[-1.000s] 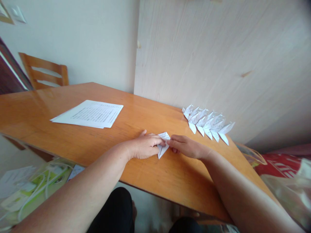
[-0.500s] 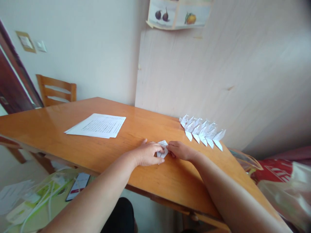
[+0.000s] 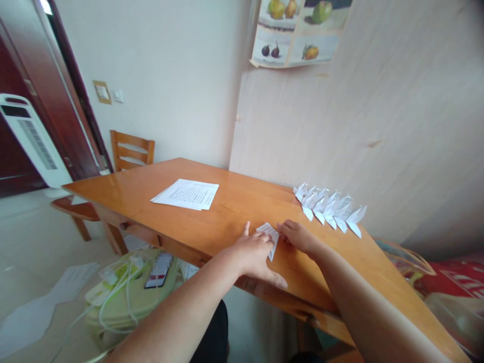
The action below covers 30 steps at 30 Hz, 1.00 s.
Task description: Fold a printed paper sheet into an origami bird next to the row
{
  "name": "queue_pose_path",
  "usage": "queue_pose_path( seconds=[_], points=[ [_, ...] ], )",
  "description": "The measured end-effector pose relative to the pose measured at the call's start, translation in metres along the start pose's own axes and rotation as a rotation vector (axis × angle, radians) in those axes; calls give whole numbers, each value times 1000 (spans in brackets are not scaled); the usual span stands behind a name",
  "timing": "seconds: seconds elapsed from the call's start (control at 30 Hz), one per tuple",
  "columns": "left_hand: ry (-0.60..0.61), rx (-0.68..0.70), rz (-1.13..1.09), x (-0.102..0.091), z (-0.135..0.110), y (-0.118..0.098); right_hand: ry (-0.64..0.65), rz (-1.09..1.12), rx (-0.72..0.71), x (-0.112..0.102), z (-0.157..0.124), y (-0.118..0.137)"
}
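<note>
Left of the row of folded figures (image 3: 330, 207), the folded paper (image 3: 275, 243) lay beneath the flat, unclenched left hand (image 3: 254, 254); the right hand (image 3: 297, 235) curled by its edge, pinching or not, I couldn't tell.

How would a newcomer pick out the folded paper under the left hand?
On the orange-brown wooden table, look to the near side, right of the printed sheets. There the left hand lies over a small, pointed white folded paper, the right hand close beside it. Unlike the folded pieces grouped near the wall, this one lies alone under a hand.
</note>
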State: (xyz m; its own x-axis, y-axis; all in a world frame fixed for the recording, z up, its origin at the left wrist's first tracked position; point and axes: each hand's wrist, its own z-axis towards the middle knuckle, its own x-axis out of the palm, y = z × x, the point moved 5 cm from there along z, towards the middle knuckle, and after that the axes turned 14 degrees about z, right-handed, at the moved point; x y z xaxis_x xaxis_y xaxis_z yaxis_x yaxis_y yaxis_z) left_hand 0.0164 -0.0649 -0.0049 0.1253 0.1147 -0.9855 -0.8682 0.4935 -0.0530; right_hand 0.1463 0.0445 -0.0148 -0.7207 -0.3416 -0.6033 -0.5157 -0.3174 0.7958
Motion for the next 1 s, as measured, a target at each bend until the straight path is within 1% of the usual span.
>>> queue_pose_path(
  seconds=[0.1,0.17,0.23,0.3,0.33,0.4,0.47,0.6,0.67,0.73,0.8,0.87,1.0],
  points=[
    [-95,-20,37,2,-21,-13,-98,68,-21,3,-30,11],
    [-145,-9,45,3,-33,-22,-171,278,-45,7,-58,23],
    [-179,-10,58,5,-44,-30,-192,470,-78,14,-88,34],
    [-204,-36,73,6,-52,-35,-172,606,-78,24,-116,42],
    [-217,-53,80,7,-56,-38,-161,661,-65,29,-129,43],
    [-249,-81,93,9,-61,-42,-182,727,-31,38,-151,41],
    [-291,-92,110,11,-66,-46,-240,762,29,48,-167,32],
    [-417,-100,168,11,-76,-52,-324,876,214,70,-186,7],
    [-475,-93,207,11,-83,-56,-255,985,279,84,-190,1],
    [-511,-79,247,11,-91,-61,-172,1095,321,96,-191,1],
    [-538,-67,282,12,-99,-66,-150,1181,326,103,-191,6],
    [-584,-54,305,12,-109,-71,-201,1249,282,105,-192,12],
    [-683,-17,327,9,-129,-78,-230,1339,216,111,-197,25]
  ],
)
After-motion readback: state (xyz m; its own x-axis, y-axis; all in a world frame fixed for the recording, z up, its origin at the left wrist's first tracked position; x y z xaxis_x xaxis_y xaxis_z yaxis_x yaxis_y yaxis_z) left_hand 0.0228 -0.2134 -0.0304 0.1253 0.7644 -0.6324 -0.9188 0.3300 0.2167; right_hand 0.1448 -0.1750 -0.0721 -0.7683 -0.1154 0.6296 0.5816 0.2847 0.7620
